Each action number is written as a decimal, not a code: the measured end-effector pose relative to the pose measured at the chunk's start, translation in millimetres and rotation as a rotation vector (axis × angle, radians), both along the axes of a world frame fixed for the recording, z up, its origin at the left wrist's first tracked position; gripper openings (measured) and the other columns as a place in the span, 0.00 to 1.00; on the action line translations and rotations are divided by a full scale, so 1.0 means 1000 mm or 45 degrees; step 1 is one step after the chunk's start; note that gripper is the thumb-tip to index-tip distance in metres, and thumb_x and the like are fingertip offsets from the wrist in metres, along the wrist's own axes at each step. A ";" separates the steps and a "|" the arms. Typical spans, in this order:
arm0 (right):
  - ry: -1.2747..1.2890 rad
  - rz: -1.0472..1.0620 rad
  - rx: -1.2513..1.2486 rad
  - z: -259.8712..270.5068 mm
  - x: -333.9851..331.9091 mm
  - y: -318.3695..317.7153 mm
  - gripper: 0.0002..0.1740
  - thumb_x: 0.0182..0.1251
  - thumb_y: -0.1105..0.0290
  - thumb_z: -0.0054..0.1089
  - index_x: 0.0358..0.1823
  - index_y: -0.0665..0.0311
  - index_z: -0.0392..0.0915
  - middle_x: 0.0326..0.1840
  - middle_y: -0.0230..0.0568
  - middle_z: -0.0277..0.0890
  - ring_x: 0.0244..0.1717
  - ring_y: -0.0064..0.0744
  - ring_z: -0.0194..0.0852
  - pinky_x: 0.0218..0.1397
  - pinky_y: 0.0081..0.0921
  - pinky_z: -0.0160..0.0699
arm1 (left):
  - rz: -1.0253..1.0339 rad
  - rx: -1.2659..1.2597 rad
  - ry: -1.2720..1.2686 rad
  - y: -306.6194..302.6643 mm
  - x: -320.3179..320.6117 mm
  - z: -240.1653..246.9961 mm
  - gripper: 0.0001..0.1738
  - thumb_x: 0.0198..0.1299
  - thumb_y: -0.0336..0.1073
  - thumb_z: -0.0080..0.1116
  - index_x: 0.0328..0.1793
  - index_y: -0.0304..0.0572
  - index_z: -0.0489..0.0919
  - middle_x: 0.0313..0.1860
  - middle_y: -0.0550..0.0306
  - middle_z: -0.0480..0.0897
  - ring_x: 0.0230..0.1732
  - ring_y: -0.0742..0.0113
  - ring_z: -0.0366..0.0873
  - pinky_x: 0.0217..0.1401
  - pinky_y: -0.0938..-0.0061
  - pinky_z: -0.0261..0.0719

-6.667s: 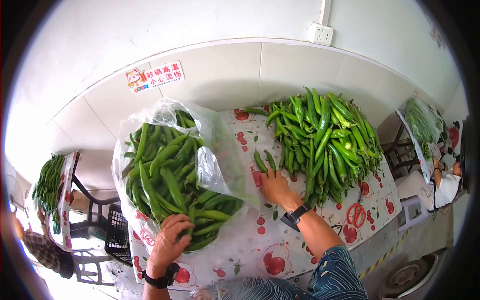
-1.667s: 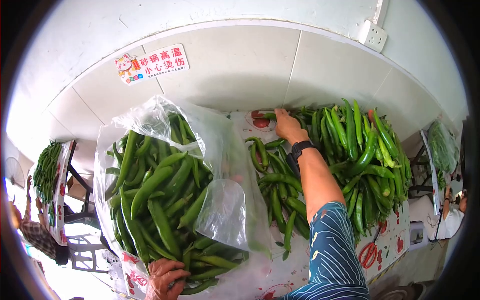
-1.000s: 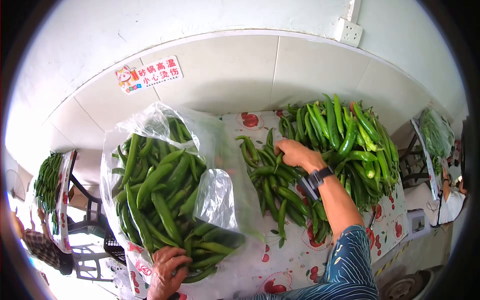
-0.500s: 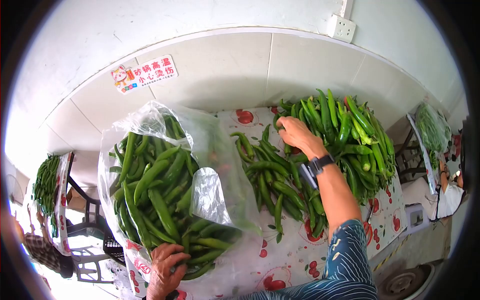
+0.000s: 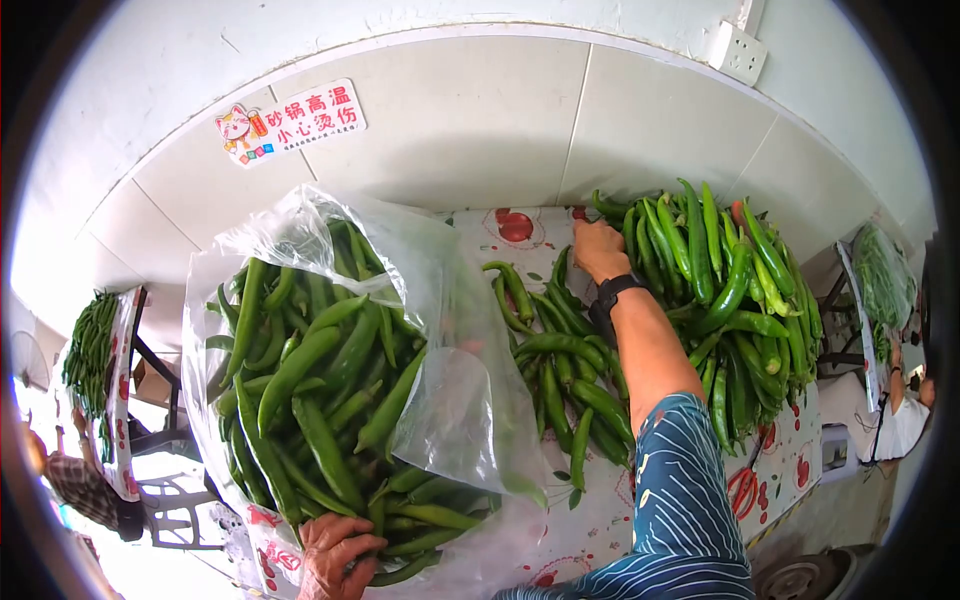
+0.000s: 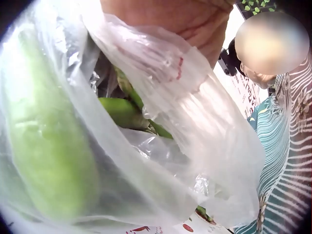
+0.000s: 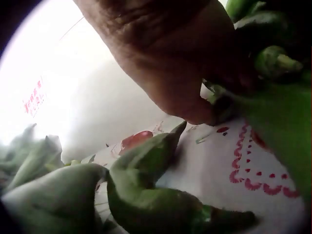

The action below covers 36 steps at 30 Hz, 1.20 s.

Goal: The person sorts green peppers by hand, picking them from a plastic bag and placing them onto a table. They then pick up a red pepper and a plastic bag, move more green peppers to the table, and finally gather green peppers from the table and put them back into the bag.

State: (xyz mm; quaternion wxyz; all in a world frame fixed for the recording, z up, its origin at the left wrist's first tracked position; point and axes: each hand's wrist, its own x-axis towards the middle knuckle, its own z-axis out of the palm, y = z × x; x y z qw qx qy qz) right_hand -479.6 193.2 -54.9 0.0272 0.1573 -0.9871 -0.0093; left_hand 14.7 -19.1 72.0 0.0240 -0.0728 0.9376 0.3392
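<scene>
A clear plastic bag (image 5: 440,300) full of long green peppers (image 5: 315,400) stands on the left of the table. At its near edge my left hand (image 5: 335,555) grips the bag's rim beside the peppers; the left wrist view shows the plastic (image 6: 185,112) bunched under the palm. My right hand (image 5: 600,250) reaches to the table's back, at the left side of a tall green pepper heap (image 5: 720,290). Its thumb and fingers pinch a green pepper (image 7: 219,95), mostly hidden by the hand. A smaller, looser row of peppers (image 5: 570,390) lies between bag and heap.
Red-handled scissors (image 5: 742,490) lie near the table's right edge. The cherry-print tablecloth (image 5: 590,510) meets a tiled wall (image 5: 450,130) behind. Other tables with peppers (image 5: 95,350) and a bagged green bundle (image 5: 880,280) stand at both sides, a person (image 5: 85,490) at each.
The loose row has grown from two peppers to many since the earliest frame. In the last half second the right hand has stretched toward the table's back; the left hand stays on the bag.
</scene>
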 end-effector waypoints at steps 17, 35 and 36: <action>-0.318 0.339 -1.093 0.130 0.120 0.031 0.22 0.49 0.81 0.49 0.49 0.66 0.77 0.48 0.44 0.79 0.51 0.38 0.75 0.57 0.31 0.70 | -0.019 -0.076 0.307 0.000 0.006 -0.015 0.16 0.44 0.27 0.61 0.42 0.44 0.81 0.49 0.55 0.79 0.56 0.49 0.72 0.60 0.59 0.64; 0.035 0.722 -0.152 0.041 0.214 0.018 0.19 0.51 0.66 0.63 0.46 0.61 0.78 0.51 0.42 0.69 0.58 0.46 0.61 0.56 0.46 0.63 | -0.070 -0.133 0.394 0.003 0.008 -0.023 0.18 0.41 0.25 0.60 0.43 0.45 0.81 0.49 0.55 0.78 0.56 0.50 0.72 0.62 0.59 0.64; -0.009 0.731 -0.148 0.028 0.216 0.005 0.20 0.53 0.64 0.62 0.48 0.61 0.77 0.51 0.42 0.69 0.58 0.46 0.61 0.57 0.47 0.62 | -0.062 -0.129 0.402 0.003 0.009 -0.024 0.18 0.41 0.25 0.60 0.43 0.45 0.81 0.49 0.55 0.78 0.55 0.50 0.72 0.62 0.59 0.64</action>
